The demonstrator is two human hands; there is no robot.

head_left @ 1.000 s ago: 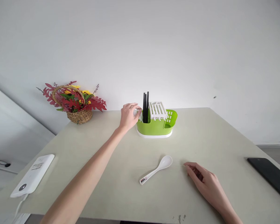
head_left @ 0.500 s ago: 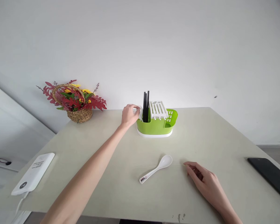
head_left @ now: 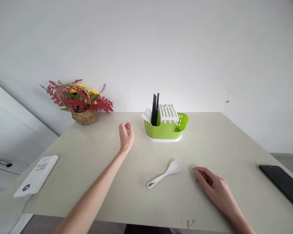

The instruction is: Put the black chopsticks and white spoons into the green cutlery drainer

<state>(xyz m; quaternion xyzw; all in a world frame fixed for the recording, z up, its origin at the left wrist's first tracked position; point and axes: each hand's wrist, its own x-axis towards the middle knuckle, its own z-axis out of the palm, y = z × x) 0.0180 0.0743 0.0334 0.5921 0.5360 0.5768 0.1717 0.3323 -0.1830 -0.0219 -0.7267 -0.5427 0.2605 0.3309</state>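
Observation:
My left hand (head_left: pixel 126 134) is curled closed above the table, left of the green cutlery holder (head_left: pixel 161 131) and apart from it; nothing shows in its fingers. Two white spoons (head_left: pixel 147 116) lean in the holder's left end beside several black chopsticks (head_left: pixel 155 110). A white slotted rack (head_left: pixel 169 112) tops the holder's middle. Another white spoon (head_left: pixel 166 173) lies on the table, bowl to the upper right, with small dark marks on its handle. To the right of its bowl rests my right hand (head_left: pixel 213 183), empty, fingers loosely bent and thumb apart.
A wicker basket (head_left: pixel 85 117) of red leaves and yellow flowers stands at the back left. A white power bank (head_left: pixel 37 175) with a cable lies by the table's left edge, and a black phone (head_left: pixel 283 187) by the right edge. Behind the table (head_left: pixel 197 143) rises a wall.
My left hand has let go of a white spoon in the holder's left end and drawn back to the left and nearer me. My right hand stays put. The view shifts slightly.

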